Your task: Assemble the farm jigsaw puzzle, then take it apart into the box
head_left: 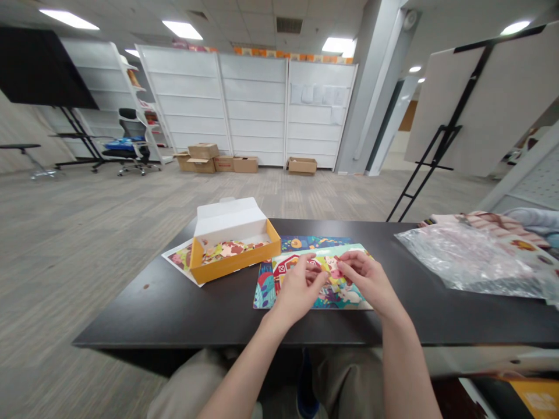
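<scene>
A colourful farm picture board (pixel 349 297) lies on the dark table, on top of a blue picture sheet (pixel 264 291). Over the board's left part is my left hand (pixel 301 286), its fingers curled and thumb apart from them; nothing shows between them. My right hand (pixel 364 276) is over the board's right part, with thumb and forefinger pinched near a small reddish-brown bit by the pictured animal. What it grips is too small to name. To the left, an open yellow box (pixel 238 263) holds several loose puzzle pieces (pixel 231 249).
The black table (pixel 174 317) has a printed sheet (pixel 181 259) partly under the box. Clear plastic wrapping (pixel 463 262) and folded cloths (pixel 493 224) lie at the right. Beyond stand a whiteboard (pixel 489 105), cardboard boxes (pixel 204 151) and white shelves (pixel 253 105).
</scene>
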A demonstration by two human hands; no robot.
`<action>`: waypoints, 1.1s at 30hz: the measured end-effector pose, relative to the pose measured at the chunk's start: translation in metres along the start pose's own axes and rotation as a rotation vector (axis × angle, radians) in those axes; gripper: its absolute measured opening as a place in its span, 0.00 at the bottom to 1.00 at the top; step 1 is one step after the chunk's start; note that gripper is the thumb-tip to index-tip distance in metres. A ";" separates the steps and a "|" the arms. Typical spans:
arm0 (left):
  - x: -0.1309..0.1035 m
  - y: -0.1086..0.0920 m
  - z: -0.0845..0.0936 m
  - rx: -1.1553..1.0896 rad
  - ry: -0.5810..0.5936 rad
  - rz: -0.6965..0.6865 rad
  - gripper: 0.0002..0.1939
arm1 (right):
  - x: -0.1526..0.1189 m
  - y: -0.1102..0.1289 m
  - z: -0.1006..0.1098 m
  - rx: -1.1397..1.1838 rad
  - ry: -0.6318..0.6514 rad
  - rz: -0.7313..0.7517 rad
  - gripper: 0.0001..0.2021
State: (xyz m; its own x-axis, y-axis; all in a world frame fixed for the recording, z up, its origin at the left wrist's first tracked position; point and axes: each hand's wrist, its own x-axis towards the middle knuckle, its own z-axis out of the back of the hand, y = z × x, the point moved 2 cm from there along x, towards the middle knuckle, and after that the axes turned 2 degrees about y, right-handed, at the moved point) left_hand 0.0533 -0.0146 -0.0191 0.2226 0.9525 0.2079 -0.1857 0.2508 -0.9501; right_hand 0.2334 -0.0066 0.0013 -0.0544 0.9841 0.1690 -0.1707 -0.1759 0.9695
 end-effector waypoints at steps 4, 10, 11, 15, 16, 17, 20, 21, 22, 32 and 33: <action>0.003 -0.005 0.007 -0.234 0.101 0.006 0.14 | -0.001 0.002 -0.010 0.036 0.095 0.000 0.20; 0.006 -0.011 0.049 -0.091 -0.172 -0.036 0.09 | 0.000 -0.002 -0.005 -0.042 0.050 0.010 0.21; 0.007 -0.010 0.058 -0.090 -0.253 -0.048 0.10 | 0.000 -0.003 -0.003 -0.063 0.042 0.011 0.21; 0.007 -0.005 0.090 -0.068 -0.480 -0.062 0.22 | 0.002 -0.010 -0.003 -0.153 0.027 0.020 0.18; 0.007 -0.004 0.096 -0.044 -0.494 -0.044 0.27 | 0.003 -0.011 -0.003 -0.184 0.027 0.027 0.17; 0.007 -0.002 0.100 -0.010 -0.494 -0.025 0.31 | 0.003 -0.013 -0.003 -0.219 0.030 0.035 0.16; 0.004 0.000 0.103 0.121 -0.416 -0.012 0.30 | 0.003 -0.018 0.001 -0.356 0.031 0.045 0.14; 0.002 0.000 0.101 0.169 -0.376 -0.024 0.24 | 0.003 -0.020 0.003 -0.409 0.032 0.035 0.14; 0.000 0.000 0.097 0.216 -0.324 -0.039 0.19 | 0.002 -0.021 0.006 -0.461 0.034 0.018 0.14; -0.013 -0.009 0.031 0.700 0.223 -0.300 0.08 | -0.007 -0.011 0.023 -0.886 0.121 -0.068 0.18; -0.012 -0.009 0.027 0.724 0.230 -0.305 0.09 | -0.009 -0.009 0.022 -0.900 0.145 -0.063 0.19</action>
State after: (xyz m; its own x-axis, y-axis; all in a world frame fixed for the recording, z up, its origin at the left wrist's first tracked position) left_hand 0.0261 -0.0238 -0.0067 0.5396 0.7846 0.3054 -0.6397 0.6179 -0.4571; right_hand 0.2567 -0.0132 -0.0046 -0.1318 0.9906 0.0373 -0.8771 -0.1341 0.4612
